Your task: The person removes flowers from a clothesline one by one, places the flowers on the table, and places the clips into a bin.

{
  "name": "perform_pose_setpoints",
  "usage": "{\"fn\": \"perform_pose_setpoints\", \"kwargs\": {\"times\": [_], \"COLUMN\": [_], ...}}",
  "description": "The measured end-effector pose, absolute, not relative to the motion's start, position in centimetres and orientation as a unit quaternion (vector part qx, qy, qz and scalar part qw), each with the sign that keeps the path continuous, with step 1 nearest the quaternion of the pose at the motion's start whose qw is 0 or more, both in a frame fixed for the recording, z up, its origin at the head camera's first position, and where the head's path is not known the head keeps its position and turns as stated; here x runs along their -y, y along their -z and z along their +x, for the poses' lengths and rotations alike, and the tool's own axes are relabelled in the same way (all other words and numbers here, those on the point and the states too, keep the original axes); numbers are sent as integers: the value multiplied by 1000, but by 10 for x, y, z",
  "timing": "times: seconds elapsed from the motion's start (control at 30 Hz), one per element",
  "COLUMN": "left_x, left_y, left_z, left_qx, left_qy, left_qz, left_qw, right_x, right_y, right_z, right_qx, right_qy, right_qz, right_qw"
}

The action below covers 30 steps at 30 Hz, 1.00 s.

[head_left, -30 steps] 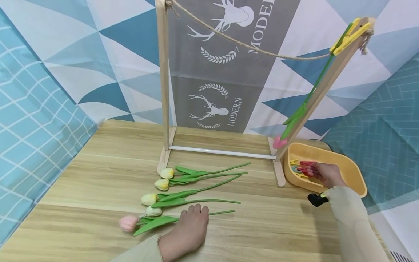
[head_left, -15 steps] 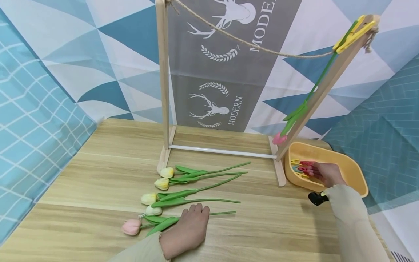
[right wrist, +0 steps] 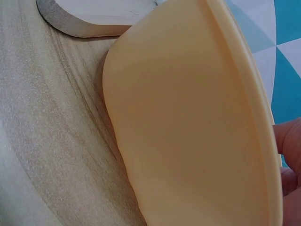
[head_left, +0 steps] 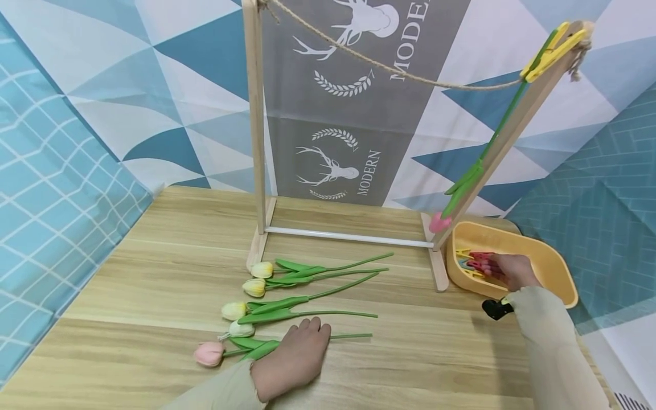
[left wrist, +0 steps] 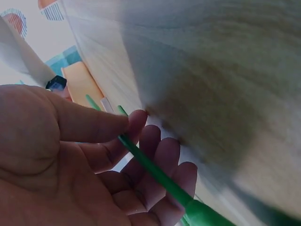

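My left hand (head_left: 297,359) pinches the green stem of a pink artificial tulip (head_left: 208,354) low over the table. In the left wrist view, thumb and index finger grip the stem (left wrist: 157,174). My right hand (head_left: 512,272) reaches into a yellow-orange plastic basin (head_left: 550,270), its fingertips pinching a red clothespin (head_left: 479,265) among several others. The basin wall (right wrist: 183,117) hides most of that hand in the right wrist view. Several yellow and white tulips (head_left: 253,287) lie beside the left hand.
A wooden frame (head_left: 258,114) with a sagging rope (head_left: 359,56) stands at the back. From its right end a pink tulip (head_left: 463,176) hangs head down in a yellow clothespin (head_left: 550,57). The frame's right foot (head_left: 438,270) stands beside the basin.
The pink tulip in my left hand has shifted slightly right, its leaves turning. My right hand stays in the basin with only small finger movements.
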<state>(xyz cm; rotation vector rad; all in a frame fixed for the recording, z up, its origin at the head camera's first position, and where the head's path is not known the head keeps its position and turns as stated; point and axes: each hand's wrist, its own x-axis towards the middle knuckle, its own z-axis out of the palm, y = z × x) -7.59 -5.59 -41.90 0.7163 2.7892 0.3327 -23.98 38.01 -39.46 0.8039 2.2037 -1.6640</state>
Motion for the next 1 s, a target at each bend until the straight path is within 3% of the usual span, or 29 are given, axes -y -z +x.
{"fn": "perform_pose_setpoints", "kwargs": {"times": [1.0], "left_x": [59], "left_y": [416], "left_z": [-80], "left_qx": [-952], "left_qy": [-147], "left_qz": [242], "left_qw": [112], "right_x": [-383], "right_y": [400], "right_z": [-243], "right_qx": [-776], "right_qy": [532], "right_qz": [319], "right_qw": [112]}}
